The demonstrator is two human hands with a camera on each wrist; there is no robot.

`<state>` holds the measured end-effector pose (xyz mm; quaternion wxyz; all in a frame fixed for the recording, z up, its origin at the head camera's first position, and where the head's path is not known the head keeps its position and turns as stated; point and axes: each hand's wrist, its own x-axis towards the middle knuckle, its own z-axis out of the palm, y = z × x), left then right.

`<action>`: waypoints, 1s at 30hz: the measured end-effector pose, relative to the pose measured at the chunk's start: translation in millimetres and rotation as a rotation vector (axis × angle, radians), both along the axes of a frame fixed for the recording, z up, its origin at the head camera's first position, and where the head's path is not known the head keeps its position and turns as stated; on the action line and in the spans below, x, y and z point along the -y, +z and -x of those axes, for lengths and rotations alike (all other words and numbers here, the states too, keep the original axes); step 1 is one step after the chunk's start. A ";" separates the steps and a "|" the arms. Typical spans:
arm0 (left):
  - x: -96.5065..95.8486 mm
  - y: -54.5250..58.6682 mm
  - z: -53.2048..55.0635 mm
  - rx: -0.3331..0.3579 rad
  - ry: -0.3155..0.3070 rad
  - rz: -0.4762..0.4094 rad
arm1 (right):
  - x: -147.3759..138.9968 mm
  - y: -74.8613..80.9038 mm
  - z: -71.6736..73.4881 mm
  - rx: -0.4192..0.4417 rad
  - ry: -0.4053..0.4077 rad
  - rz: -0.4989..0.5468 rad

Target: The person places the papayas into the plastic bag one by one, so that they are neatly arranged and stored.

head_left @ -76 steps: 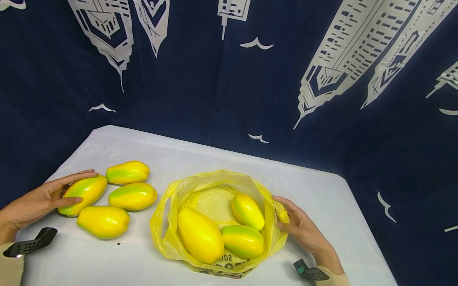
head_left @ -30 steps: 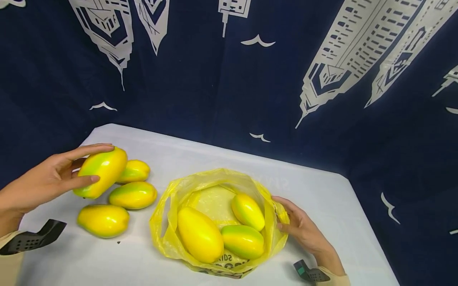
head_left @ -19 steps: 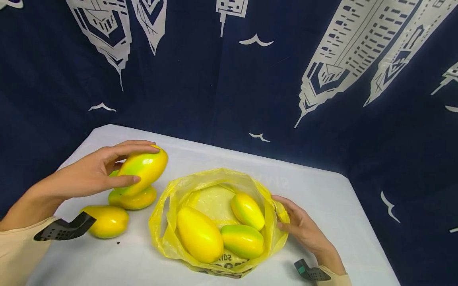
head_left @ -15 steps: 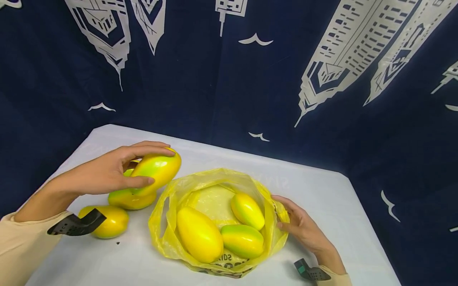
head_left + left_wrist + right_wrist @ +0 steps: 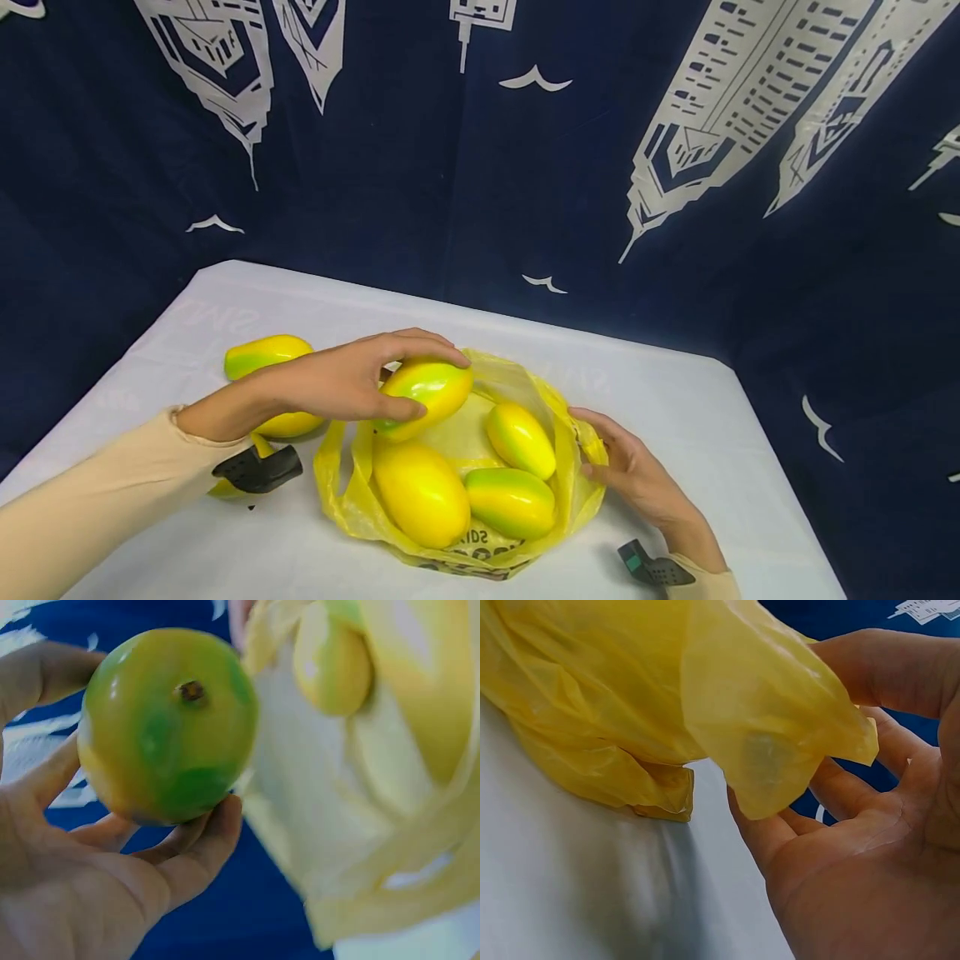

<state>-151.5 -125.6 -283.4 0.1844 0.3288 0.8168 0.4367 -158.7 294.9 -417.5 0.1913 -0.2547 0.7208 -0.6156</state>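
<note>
Above the left part of an open yellow plastic bag (image 5: 352,510), my left hand (image 5: 352,379) grips a glossy yellow-green papaya (image 5: 431,387). The left wrist view shows that papaya's round stem end (image 5: 169,727) between thumb and fingers. My right hand (image 5: 637,475) pinches the bag's right rim; in the right wrist view, yellow plastic (image 5: 772,727) lies between thumb and fingers. Inside the bag lie a large yellow papaya (image 5: 420,496), a smaller papaya (image 5: 521,440) and a greener papaya (image 5: 510,502).
Left of the bag on the white-covered table (image 5: 660,400) lies a papaya (image 5: 266,352). Another papaya (image 5: 292,425) is partly hidden under my left forearm, and a third is mostly covered by the wrist strap (image 5: 258,469). A dark blue printed curtain (image 5: 420,200) hangs behind.
My left hand has lifted a papaya from the group at the left and carried it right, over the bag's opening. The right hand and the bag have stayed in place.
</note>
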 end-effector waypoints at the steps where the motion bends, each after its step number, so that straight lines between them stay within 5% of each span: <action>1: -5.3 -1.8 1.0 0.005 -0.005 0.005 | 0.2 0.1 -0.2 0.001 -0.002 0.000; 9: -29.1 -19.0 12.1 -0.031 -0.010 0.043 | 0.6 -2.7 -0.1 0.018 -0.014 -0.014; 21: -68.6 -57.9 7.9 0.021 0.279 0.036 | 0.3 0.0 0.1 -0.009 0.012 -0.007; 30: -84.9 -78.0 8.8 0.047 0.357 0.012 | 0.3 -1.9 0.6 -0.011 -0.009 -0.045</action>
